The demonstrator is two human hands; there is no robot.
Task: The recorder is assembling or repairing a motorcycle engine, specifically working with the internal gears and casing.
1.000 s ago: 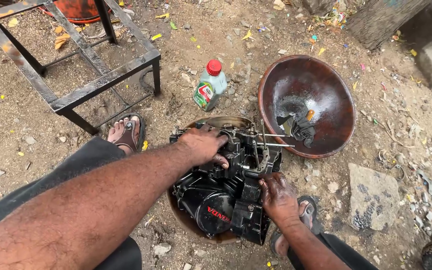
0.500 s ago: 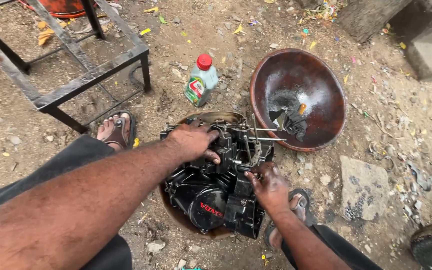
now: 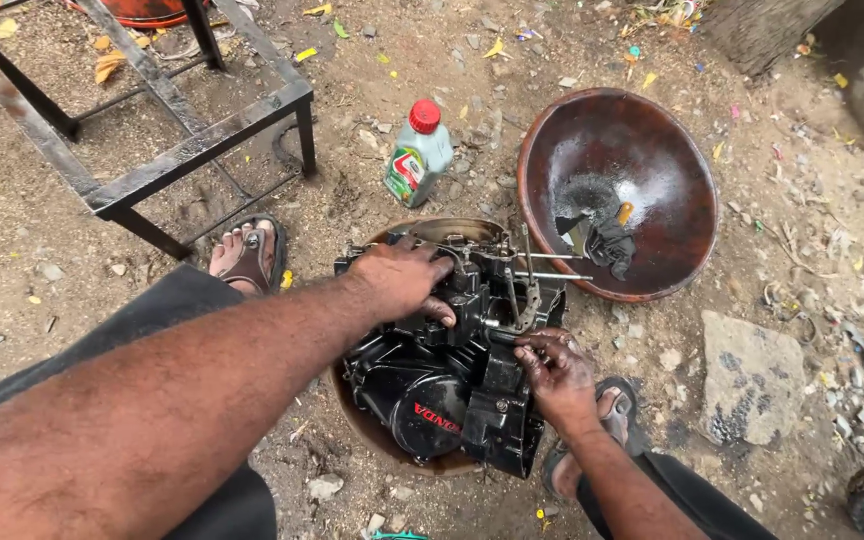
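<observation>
A black motorcycle engine (image 3: pixel 432 395) sits in a shallow rusty pan (image 3: pixel 357 420) on the dirt ground. My left hand (image 3: pixel 404 277) lies palm-down on the top of the engine, fingers curled over its upper block. My right hand (image 3: pixel 555 370) is at the engine's right side, greasy fingertips pinched on a small part near the metal studs (image 3: pixel 530 275) that stick up from the block. What the fingertips hold is too small to tell.
A large rusty bowl (image 3: pixel 652 150) with dark rags and oily bits lies to the upper right. A plastic bottle with a red cap (image 3: pixel 417 150) stands behind the engine. A black metal frame (image 3: pixel 192 150) stands upper left. My sandalled feet (image 3: pixel 245 255) flank the pan.
The view has shifted slightly. My left hand stays on the engine top; my right hand has crept up along the engine's right side toward the studs.
</observation>
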